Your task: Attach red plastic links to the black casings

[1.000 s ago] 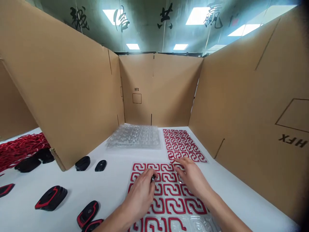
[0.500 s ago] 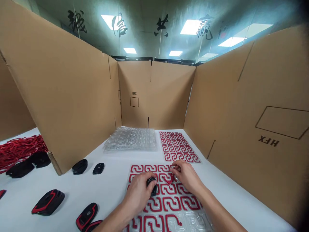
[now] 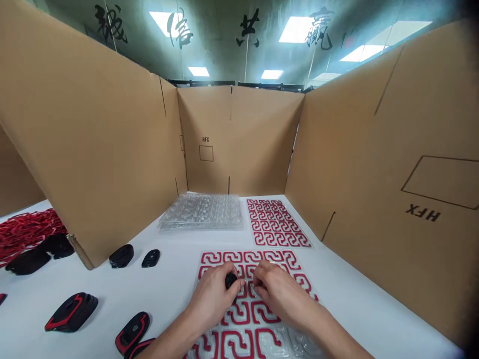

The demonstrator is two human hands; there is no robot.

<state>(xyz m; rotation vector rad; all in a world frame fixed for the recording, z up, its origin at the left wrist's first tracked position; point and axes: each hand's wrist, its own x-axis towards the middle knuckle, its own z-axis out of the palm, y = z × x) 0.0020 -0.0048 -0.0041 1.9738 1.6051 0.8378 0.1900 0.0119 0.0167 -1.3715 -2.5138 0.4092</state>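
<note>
My left hand (image 3: 214, 293) is wrapped round a small black plastic shell (image 3: 231, 281), mostly hidden by the fingers. Just right of it, my right hand (image 3: 279, 290) has its fingers pinched together; whatever they hold is hidden. Both hands hover over a clear plastic tray (image 3: 270, 344) with rows of curved red strips (image 3: 238, 313) in its cells. A near cell holds just one strip, and clear cells show beside it under my right forearm.
Left lie single black shells (image 3: 151, 258), a stack with red trim (image 3: 72, 312) and trimmed shells (image 3: 132, 331). Behind are stacked clear trays (image 3: 204, 212) and another filled tray (image 3: 279, 223). Cardboard walls (image 3: 247, 139) enclose the table; a red strip pile (image 3: 32, 232) sits far left.
My right hand has moved left and nearer, close to the black shell in my left hand. The red strip seen near its fingers before is no longer clearly visible. The view has shifted slightly.
</note>
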